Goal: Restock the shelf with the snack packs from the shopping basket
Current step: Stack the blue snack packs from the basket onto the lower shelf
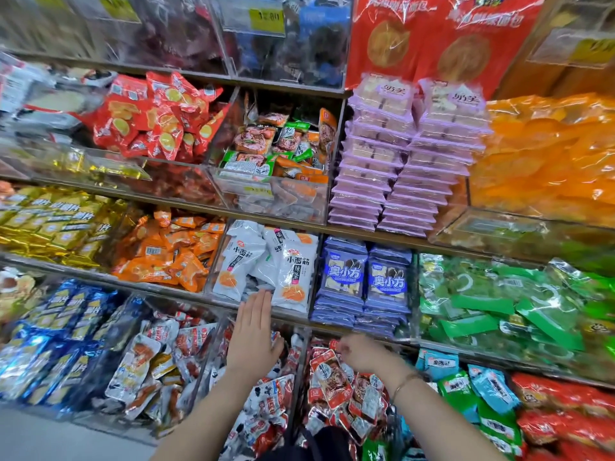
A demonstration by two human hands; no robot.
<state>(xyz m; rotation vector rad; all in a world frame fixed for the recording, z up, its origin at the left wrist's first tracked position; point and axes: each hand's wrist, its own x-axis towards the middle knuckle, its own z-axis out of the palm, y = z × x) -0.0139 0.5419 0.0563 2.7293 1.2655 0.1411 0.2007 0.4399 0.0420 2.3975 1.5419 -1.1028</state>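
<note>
Head view: the step in hand looks like placing or tidying at the shelf (429, 244), not fetching. I can't make out the shopping basket in frame, so what's left in it is unknown.

Landmark: the white snack packs (263, 264) in the clear middle bin.

Left hand (254, 331) is just below them, palm down, fingers straight and together, tips at the lower edge of the front white pack. Grip wide, holding nothing. Forearm runs up from bottom centre.

Right hand (362, 352) is below and right of the white packs, over the red-and-white packs (336, 380). Fingers are curled but blurred, so I can't tell whether the grip pinches a pack or is empty. Bracelet (404, 380) on that wrist.

Next move, my guess: left pushes the white packs back, right seats a pack. That needs a clean pinch on slippery foil.
</note>
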